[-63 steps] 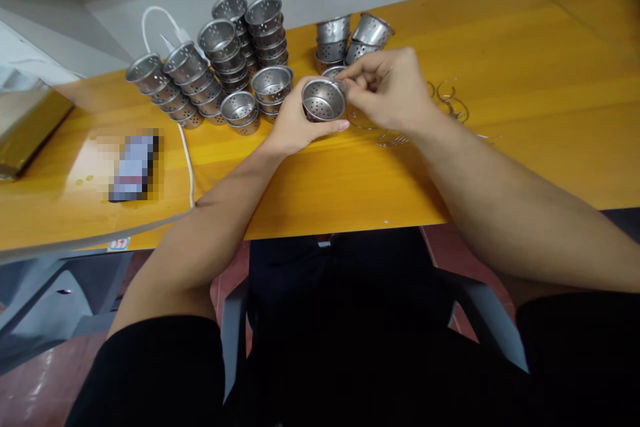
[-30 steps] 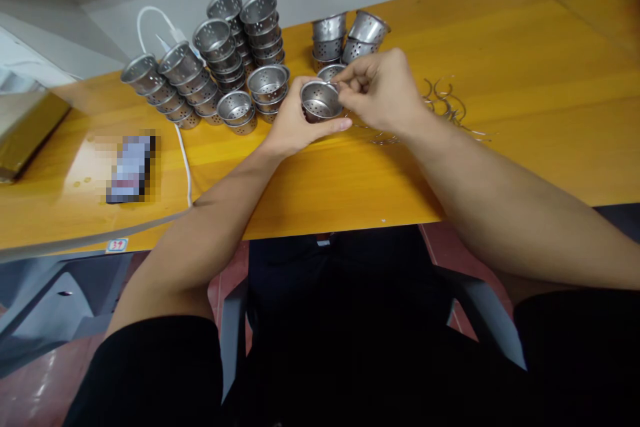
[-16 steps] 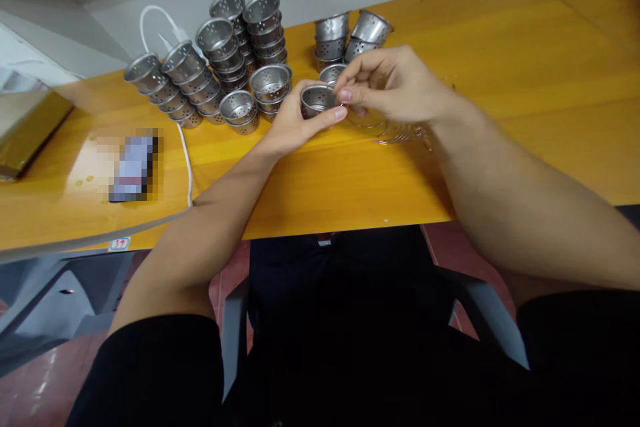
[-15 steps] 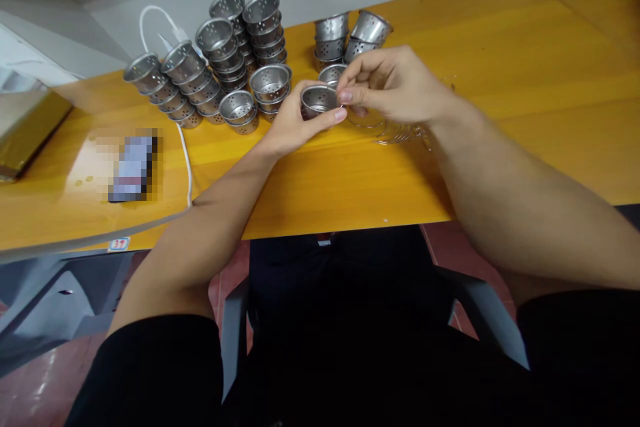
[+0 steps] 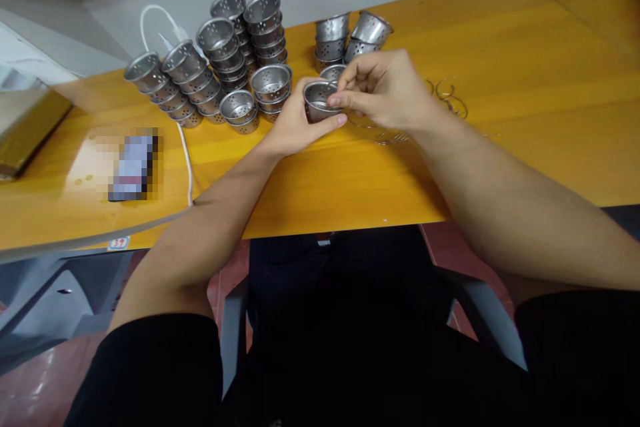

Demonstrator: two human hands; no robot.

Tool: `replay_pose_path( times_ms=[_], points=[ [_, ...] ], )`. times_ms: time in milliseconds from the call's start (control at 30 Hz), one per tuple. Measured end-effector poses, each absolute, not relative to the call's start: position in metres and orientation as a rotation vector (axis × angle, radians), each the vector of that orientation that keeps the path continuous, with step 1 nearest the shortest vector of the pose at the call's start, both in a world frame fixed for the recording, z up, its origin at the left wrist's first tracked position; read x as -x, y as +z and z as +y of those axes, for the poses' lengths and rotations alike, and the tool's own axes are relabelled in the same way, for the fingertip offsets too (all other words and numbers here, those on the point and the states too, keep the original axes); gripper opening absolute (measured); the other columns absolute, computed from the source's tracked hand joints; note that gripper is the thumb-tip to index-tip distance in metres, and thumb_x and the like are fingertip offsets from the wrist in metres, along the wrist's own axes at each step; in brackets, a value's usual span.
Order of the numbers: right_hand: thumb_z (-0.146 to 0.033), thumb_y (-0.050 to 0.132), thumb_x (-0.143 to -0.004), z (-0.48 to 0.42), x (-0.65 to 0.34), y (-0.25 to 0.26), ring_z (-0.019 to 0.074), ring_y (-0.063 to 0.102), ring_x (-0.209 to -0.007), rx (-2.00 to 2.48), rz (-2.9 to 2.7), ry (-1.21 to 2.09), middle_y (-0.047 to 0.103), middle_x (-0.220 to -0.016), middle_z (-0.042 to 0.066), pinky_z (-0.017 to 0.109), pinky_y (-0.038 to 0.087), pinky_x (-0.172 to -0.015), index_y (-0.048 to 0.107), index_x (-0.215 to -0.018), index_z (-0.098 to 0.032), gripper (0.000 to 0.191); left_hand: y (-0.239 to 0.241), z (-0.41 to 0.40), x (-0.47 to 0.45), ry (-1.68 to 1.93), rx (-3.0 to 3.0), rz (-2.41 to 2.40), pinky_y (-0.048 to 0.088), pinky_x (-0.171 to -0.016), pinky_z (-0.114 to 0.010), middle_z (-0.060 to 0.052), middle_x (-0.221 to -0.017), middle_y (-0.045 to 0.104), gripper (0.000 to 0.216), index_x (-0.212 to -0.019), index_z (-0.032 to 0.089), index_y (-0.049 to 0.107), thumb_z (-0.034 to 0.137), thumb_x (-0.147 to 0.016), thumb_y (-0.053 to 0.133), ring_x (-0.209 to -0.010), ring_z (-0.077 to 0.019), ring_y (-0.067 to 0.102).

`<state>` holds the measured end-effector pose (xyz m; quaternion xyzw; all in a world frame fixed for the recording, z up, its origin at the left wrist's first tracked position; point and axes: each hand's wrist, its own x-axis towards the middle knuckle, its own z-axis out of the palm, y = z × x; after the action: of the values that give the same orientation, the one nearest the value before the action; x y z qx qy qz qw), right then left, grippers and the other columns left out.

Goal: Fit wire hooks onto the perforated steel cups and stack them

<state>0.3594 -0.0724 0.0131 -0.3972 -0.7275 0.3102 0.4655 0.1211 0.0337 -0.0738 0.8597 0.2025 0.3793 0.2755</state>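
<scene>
My left hand (image 5: 295, 121) is wrapped round a small perforated metal cup (image 5: 316, 111), its mouth tilted up and its thumb along the near side. At the cup's right rim, the fingers of my right hand (image 5: 373, 88) are pinched together. Whatever lies in that pinch is too small or too hidden to make out. Thin wire rings (image 5: 393, 138) lie on the table under my right wrist, partly covered by it. More loose wire pieces (image 5: 450, 99) show beyond my right forearm. Just behind the held cup stands another perforated cup (image 5: 332, 72), partly hidden.
Several stacks of perforated cups (image 5: 219, 40) stand at the back left, with shorter stacks (image 5: 331, 28) at the back centre. A phone (image 5: 134, 168), blurred out, lies on the left of the yellow table (image 5: 310, 193). A white cable (image 5: 186, 163) runs past it; a box (image 5: 30, 127) sits far left.
My right fingers have shifted slightly left and over the cup's rim. The cup has turned a little in my left hand, and more wire pieces show beyond my right forearm.
</scene>
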Motion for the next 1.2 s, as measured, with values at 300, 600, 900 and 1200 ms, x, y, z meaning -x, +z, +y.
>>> replay_pose_path(
  times_ms=[300, 600, 900, 1200],
  points=[
    [-0.096, 0.095, -0.1, -0.071, -0.365, 0.011, 0.0259, 0.073, -0.082, 0.913, -1.856, 0.591, 0.083, -0.102, 0.009, 0.043, 0.064, -0.073, 0.088, -0.109, -0.03, 0.068, -0.077, 0.037, -0.123, 1.055, -2.296, 0.598, 0.054, -0.143, -0.061, -0.013, -0.155, 0.072, 0.108, -0.161, 0.026, 0.056, 0.106, -0.093, 0.084, -0.152, -0.0371, 0.076],
    [-0.079, 0.076, -0.121, -0.073, -0.377, 0.017, 0.0362, 0.079, -0.12, 0.934, -2.045, 0.325, 0.081, -0.14, 0.015, 0.055, 0.071, -0.099, 0.091, -0.113, -0.031, 0.051, -0.08, 0.04, -0.122, 1.128, -2.198, 0.573, 0.057, -0.138, -0.056, -0.014, -0.156, 0.071, 0.106, -0.164, 0.03, 0.048, 0.104, -0.096, 0.083, -0.15, -0.0363, 0.076],
    [-0.053, 0.08, -0.113, -0.077, -0.375, 0.015, 0.0417, 0.073, -0.141, 1.009, -2.145, 0.551, 0.074, -0.152, 0.01, 0.068, 0.067, -0.126, 0.093, -0.125, -0.041, 0.021, -0.067, 0.016, -0.125, 1.066, -2.161, 0.616, 0.057, -0.144, -0.059, -0.017, -0.165, 0.069, 0.109, -0.175, 0.028, 0.044, 0.089, -0.1, 0.093, -0.16, -0.04, 0.073],
    [-0.067, 0.09, -0.105, -0.078, -0.411, 0.038, 0.0382, 0.078, -0.114, 1.282, -1.987, 0.31, 0.073, -0.143, 0.018, 0.059, 0.071, -0.106, 0.081, -0.107, -0.027, 0.041, -0.069, 0.014, -0.123, 0.791, -2.058, 0.628, 0.065, -0.137, -0.064, -0.018, -0.202, 0.035, 0.102, -0.184, 0.037, 0.04, 0.059, -0.102, 0.097, -0.178, -0.044, 0.058]
  ],
)
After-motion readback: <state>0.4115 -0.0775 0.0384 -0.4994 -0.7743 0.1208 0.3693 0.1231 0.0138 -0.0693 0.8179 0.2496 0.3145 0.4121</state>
